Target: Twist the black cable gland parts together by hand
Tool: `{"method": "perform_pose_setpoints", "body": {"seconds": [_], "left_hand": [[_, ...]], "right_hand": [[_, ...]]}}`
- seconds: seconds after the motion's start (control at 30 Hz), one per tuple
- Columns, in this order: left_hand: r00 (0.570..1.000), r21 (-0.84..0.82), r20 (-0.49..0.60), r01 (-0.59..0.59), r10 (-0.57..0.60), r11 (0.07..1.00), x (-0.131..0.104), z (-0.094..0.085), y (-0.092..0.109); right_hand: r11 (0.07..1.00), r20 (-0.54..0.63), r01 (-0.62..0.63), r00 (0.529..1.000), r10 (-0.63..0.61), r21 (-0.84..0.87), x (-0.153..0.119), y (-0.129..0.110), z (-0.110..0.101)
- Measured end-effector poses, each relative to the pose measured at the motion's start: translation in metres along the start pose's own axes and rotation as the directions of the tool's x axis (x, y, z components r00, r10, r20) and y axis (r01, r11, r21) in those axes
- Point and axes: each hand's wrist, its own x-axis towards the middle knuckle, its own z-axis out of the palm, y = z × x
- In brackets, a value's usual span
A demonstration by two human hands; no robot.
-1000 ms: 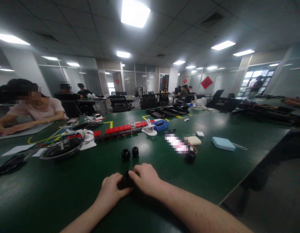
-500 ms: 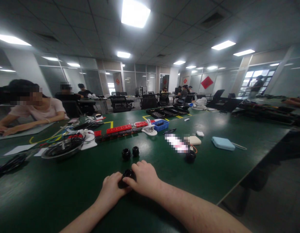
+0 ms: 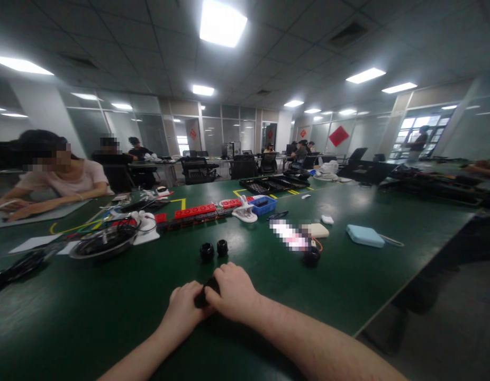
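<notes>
Both my hands close round a small black ring-like plastic fitting (image 3: pixel 206 294) low over the green table. My left hand (image 3: pixel 185 302) grips its left side. My right hand (image 3: pixel 234 291) wraps over it from the right, with the thumb on its near face, so much of the fitting is hidden. Just beyond my hands stand two similar black fittings with open tops, a wider one (image 3: pixel 207 252) and a narrower one (image 3: pixel 222 247). Another dark round piece (image 3: pixel 311 256) sits to the right, by the blurred-out phone-like object (image 3: pixel 288 234).
Across the table (image 3: pixel 157 280) lie red power strips (image 3: pixel 195 210), a blue bin (image 3: pixel 263 205), a white stand (image 3: pixel 245 211) and a metal bowl of cables (image 3: pixel 104 243). On the right are a light-blue case (image 3: pixel 364 235) and a beige block (image 3: pixel 316 229). A person (image 3: pixel 76 177) sits at the left.
The fitting in my hands has tilted or turned, and its open top shows less now. My right hand has shifted slightly over it. The seated person's hand at the left has moved.
</notes>
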Motion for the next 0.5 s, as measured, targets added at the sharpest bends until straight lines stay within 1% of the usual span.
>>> {"method": "perform_pose_setpoints", "body": {"seconds": [0.17, 0.3, 0.5], "left_hand": [[1.0, -0.036, -0.01, -0.003, 0.003, 0.999, -0.0024, -0.0008, 0.0024], [1.0, -0.02, -0.008, 0.023, -0.023, 1.0, -0.0032, -0.0022, 0.006], [1.0, 0.001, 0.002, 0.015, -0.015, 1.0, -0.0042, -0.0042, 0.0082]], "right_hand": [[0.999, -0.045, 0.032, 0.998, -0.033, -0.014, 0.0007, -0.0031, 0.0012], [0.998, -0.073, 0.064, 0.995, -0.065, -0.014, 0.0006, -0.0037, 0.0019], [0.993, -0.083, 0.121, 0.989, -0.12, 0.006, 0.0007, -0.0043, 0.0033]]}}
